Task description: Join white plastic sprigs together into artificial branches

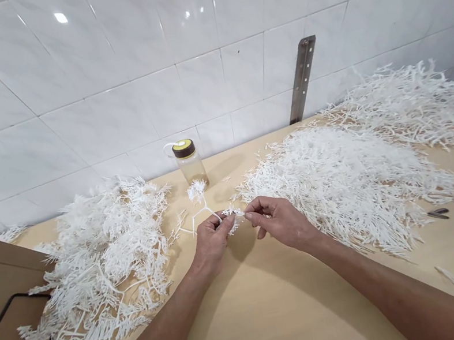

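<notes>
My left hand (213,237) is closed on a white plastic branch stem (200,211), thumb and fingers pinching it near one tip. The stem forks, and a tufted white sprig (196,190) stands on its far end. Another white tuft (232,219) sits between my two hands. My right hand (274,219) pinches at the right side of this tuft; whatever small piece lies between its fingertips is too small to make out. Just right of my right hand spreads a large heap of loose white sprigs (338,179).
Tufted white branches (110,255) are piled on the left, beside a cardboard box (2,291). A clear bottle (192,167) with a dark lid stands near the tiled wall. More bare white stems (421,100) lie at the back right, and small dark snips (439,213) lie nearer.
</notes>
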{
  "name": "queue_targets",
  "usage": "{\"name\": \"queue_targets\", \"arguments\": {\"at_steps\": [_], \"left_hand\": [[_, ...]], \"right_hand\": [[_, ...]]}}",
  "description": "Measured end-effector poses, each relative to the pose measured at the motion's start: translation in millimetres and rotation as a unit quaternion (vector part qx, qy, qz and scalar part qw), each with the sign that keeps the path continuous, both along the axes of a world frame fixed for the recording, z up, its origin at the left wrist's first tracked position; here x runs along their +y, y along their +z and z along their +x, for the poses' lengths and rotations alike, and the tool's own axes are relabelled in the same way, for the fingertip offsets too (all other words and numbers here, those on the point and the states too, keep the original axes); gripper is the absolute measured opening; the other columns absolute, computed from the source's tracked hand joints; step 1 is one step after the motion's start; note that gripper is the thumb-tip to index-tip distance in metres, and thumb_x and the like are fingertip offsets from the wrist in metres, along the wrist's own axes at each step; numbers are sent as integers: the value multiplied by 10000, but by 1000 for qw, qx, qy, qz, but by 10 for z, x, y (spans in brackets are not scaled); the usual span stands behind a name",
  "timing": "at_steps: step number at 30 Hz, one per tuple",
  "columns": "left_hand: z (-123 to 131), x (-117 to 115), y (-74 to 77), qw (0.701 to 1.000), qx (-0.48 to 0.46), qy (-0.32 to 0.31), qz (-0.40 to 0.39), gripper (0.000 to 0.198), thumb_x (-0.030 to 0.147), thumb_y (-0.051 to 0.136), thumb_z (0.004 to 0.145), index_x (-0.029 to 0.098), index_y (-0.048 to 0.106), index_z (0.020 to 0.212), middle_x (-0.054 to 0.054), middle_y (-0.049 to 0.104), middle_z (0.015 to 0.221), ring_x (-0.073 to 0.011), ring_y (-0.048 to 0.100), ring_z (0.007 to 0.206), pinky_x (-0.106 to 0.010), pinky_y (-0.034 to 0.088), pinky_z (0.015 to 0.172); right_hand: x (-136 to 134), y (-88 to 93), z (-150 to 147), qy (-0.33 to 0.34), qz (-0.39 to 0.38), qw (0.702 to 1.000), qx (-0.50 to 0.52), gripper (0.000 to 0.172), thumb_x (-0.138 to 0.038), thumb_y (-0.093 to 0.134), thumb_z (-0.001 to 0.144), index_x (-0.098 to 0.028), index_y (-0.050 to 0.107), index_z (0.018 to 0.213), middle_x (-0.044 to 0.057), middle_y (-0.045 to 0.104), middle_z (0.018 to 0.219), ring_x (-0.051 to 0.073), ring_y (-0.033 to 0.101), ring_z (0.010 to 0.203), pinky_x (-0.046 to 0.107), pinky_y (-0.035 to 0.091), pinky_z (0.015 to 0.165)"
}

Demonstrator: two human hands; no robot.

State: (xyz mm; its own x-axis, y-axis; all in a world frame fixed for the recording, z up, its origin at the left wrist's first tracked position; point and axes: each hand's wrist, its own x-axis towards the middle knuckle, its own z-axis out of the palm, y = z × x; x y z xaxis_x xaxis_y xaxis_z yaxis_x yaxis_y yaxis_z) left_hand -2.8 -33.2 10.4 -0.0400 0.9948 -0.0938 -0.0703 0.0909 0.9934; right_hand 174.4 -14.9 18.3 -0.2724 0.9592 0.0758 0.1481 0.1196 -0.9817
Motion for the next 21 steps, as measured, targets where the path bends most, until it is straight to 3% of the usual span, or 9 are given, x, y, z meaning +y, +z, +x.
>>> {"name": "queue_targets", "arguments": {"at_steps": [5, 12, 21], "left_hand": [[-4, -4, 13, 1000, -18, -14, -14, 382, 491, 786, 701, 172, 706, 894, 45, 462, 611, -64, 292, 507, -209, 189, 458], [-3, 8, 3, 1000, 2, -28, 10, 385, 498, 755, 738, 158, 713, 916, 31, 518, 614, -71, 339, 517, -213, 212, 476], [19, 11, -28, 996, 69, 33, 36, 365, 490, 767, 719, 141, 662, 741, 27, 520, 634, -77, 369, 542, -226, 271, 500]], "right_hand": [[-1, -16, -6, 37, -48, 998, 20, 283, -424, 648, 836, -185, 664, 986, -12, 613, 727, 113, 610, 555, 244, 533, 489], [30, -40, 33, 99, -90, 989, 56, 279, -447, 663, 850, -183, 666, 943, -29, 561, 692, 89, 588, 521, 188, 431, 423], [6, -23, 32, 60, -44, 997, -25, 286, -458, 638, 864, -178, 598, 827, -36, 556, 713, 96, 626, 503, 191, 389, 428]]}}
